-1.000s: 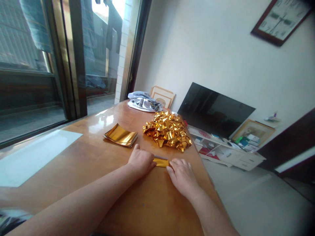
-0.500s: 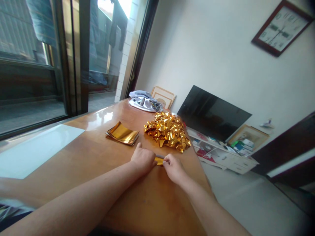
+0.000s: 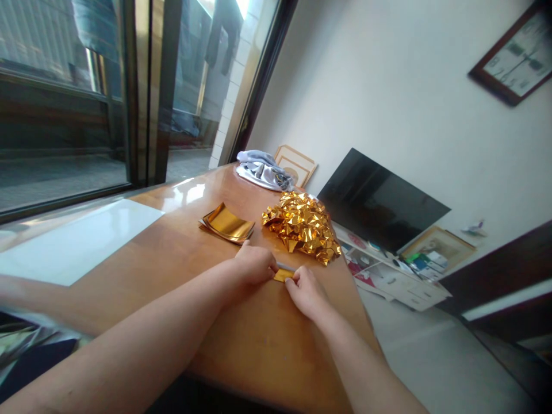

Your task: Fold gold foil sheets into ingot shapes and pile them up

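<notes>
Wooden table (image 3: 259, 339), gold heap (image 3: 304, 224) looks done, flat sheets (image 3: 227, 224) seemingly left; my left hand (image 3: 257, 265) and right hand (image 3: 307, 291) pinch a strip (image 3: 283, 275), maybe half folded.

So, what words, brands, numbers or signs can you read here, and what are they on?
None can be read with certainty.
Wall clock: marks on its face, too blurred to read.
Boxes on the white cabinet: too small to read.
Gold paper between the hands, stack of gold sheets, pile of folded gold pieces: no lettering visible.
</notes>
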`<state>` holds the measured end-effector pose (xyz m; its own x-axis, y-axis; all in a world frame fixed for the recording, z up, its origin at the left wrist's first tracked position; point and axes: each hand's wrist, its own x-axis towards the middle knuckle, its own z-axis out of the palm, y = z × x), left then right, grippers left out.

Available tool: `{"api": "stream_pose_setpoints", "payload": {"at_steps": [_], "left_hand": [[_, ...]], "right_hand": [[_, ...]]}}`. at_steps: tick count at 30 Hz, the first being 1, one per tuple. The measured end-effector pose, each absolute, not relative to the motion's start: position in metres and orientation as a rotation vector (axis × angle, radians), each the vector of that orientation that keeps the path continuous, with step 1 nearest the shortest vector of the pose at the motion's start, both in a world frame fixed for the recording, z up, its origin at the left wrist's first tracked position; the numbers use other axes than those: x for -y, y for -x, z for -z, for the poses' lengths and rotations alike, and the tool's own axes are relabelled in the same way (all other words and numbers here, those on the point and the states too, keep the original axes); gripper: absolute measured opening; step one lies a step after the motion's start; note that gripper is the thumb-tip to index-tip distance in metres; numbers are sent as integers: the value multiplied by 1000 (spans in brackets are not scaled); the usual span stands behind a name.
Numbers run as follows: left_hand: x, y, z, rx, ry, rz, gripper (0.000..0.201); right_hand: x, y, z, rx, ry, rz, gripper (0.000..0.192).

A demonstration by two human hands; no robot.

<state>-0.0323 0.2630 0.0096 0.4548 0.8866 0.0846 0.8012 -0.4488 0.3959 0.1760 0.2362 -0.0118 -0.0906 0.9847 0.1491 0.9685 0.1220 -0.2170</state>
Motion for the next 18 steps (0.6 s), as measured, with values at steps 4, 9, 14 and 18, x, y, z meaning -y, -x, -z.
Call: {"api": "stream_pose_setpoints", "payload": {"at_steps": [4, 9, 14, 18], "left_hand": [[-269, 37, -7, -1377, -2384, -360, 21], [-268, 40, -9, -1352, -2350, -398, 21], [-267, 39, -9, -1365, -2330, -406, 21], [-268, 38, -9, -1371, -2375, -378, 20]], "right_hand": [[-235, -167, 4, 2160, 2026, -51, 26], [-237, -158, -6, 2197, 2137, -66, 45], [-245, -157, -8, 2213, 2171, -93, 65], [-248, -152, -7, 2232, 2184, -52, 75]]}}
